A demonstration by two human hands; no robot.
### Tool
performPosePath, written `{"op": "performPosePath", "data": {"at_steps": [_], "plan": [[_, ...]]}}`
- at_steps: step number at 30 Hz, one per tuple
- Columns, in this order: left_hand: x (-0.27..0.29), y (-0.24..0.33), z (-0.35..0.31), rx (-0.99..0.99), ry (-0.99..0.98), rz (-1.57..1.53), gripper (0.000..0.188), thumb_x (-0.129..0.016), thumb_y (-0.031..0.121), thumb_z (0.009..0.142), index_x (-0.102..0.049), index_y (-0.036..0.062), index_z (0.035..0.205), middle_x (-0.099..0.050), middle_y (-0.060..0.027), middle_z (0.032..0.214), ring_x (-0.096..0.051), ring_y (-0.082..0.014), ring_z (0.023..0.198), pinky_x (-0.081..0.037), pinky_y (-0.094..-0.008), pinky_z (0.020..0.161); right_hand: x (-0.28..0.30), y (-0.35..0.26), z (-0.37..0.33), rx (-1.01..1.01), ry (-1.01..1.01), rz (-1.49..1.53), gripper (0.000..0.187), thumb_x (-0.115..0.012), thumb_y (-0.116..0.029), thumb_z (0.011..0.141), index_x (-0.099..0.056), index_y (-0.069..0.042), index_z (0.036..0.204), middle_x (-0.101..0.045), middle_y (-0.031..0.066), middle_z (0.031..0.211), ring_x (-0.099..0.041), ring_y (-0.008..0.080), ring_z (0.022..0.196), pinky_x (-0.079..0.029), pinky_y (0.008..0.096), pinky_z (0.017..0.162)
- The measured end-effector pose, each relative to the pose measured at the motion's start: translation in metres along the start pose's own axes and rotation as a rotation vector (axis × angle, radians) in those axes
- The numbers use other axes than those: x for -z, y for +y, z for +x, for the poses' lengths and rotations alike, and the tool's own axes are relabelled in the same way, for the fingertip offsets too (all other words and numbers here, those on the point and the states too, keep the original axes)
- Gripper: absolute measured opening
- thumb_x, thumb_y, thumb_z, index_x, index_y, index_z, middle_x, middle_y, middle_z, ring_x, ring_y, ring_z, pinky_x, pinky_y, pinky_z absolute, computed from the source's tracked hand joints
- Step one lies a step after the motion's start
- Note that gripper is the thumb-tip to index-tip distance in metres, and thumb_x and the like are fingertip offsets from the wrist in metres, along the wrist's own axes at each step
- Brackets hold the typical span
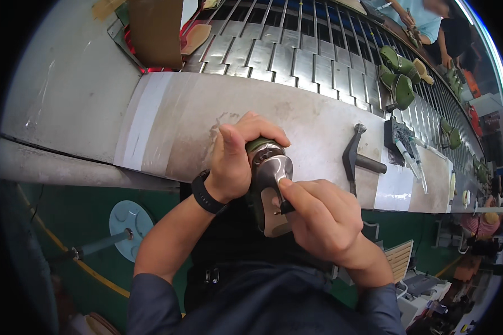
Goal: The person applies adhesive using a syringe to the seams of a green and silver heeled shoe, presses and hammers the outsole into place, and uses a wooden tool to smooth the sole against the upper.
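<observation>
Bench [296, 120]: hammer [353, 153] lying near front edge, right of hands. Green shoe on last [268, 192] held over front edge, sole up. Left hand [235, 162] clenched round toe. Right hand [318, 215] pinching small dark tack [285, 208] at insole heel. Step, by appearance: fixing insole. Next move calls for steady grip, precise placement.

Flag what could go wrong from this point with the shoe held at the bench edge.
The green shoe is held off the bench, over the lap, by the left hand alone around its top; a slip could drop it. The right hand pinches a small dark piece against the sole, so its fingers might get nicked. The hammer lies near the edge and could be knocked off.
</observation>
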State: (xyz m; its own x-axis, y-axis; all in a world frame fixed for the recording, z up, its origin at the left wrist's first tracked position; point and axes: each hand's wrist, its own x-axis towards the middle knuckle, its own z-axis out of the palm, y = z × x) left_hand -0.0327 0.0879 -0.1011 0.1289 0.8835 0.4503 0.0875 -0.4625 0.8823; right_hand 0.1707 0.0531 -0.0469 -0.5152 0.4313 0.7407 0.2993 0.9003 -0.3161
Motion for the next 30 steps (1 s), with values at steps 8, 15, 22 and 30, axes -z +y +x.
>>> {"op": "performPosePath", "data": {"at_steps": [8, 15, 22, 30], "plan": [[0.002, 0.002, -0.002, -0.010, 0.017, 0.001, 0.114, 0.004, 0.082, 0.100, -0.075, 0.0006, 0.094, -0.069, -0.0124, 0.095, -0.062, -0.0232, 0.095, -0.047, -0.0363, 0.093, -0.011, 0.003, 0.007, 0.027, 0.005, -0.030, 0.035, -0.076, 0.004, 0.073, -0.072, 0.011, 0.107, -0.069, 0.0132, 0.083, -0.067, 0.0219, 0.063, -0.054, 0.0322, 0.054], [0.003, 0.000, -0.003, -0.026, 0.025, -0.015, 0.112, 0.002, 0.082, 0.100, -0.075, 0.0001, 0.094, -0.070, -0.0129, 0.097, -0.063, -0.0235, 0.094, -0.048, -0.0363, 0.092, -0.016, 0.005, 0.007, 0.029, 0.014, -0.015, 0.037, -0.076, 0.003, 0.072, -0.071, 0.011, 0.108, -0.069, 0.0126, 0.082, -0.065, 0.0217, 0.062, -0.052, 0.0330, 0.054], [0.001, -0.007, 0.014, 0.080, 0.157, -0.175, 0.103, -0.009, 0.077, 0.106, -0.074, -0.0006, 0.088, -0.072, -0.0078, 0.086, -0.064, -0.0145, 0.079, -0.051, -0.0299, 0.074, -0.024, 0.028, 0.019, 0.027, 0.006, -0.052, 0.040, -0.073, 0.004, 0.073, -0.070, 0.007, 0.113, -0.066, 0.0117, 0.081, -0.067, 0.0272, 0.067, -0.054, 0.0378, 0.059], [0.015, -0.022, 0.043, 0.146, -0.084, -0.126, 0.065, -0.037, 0.057, 0.115, -0.070, 0.0007, 0.110, -0.063, 0.0011, 0.080, -0.054, -0.0026, 0.068, -0.041, -0.0198, 0.060, -0.036, 0.056, 0.028, -0.102, 0.057, -0.140, 0.042, -0.075, 0.011, 0.069, -0.072, 0.000, 0.109, -0.067, 0.0126, 0.077, -0.068, 0.0306, 0.065, -0.055, 0.0393, 0.059]]}}
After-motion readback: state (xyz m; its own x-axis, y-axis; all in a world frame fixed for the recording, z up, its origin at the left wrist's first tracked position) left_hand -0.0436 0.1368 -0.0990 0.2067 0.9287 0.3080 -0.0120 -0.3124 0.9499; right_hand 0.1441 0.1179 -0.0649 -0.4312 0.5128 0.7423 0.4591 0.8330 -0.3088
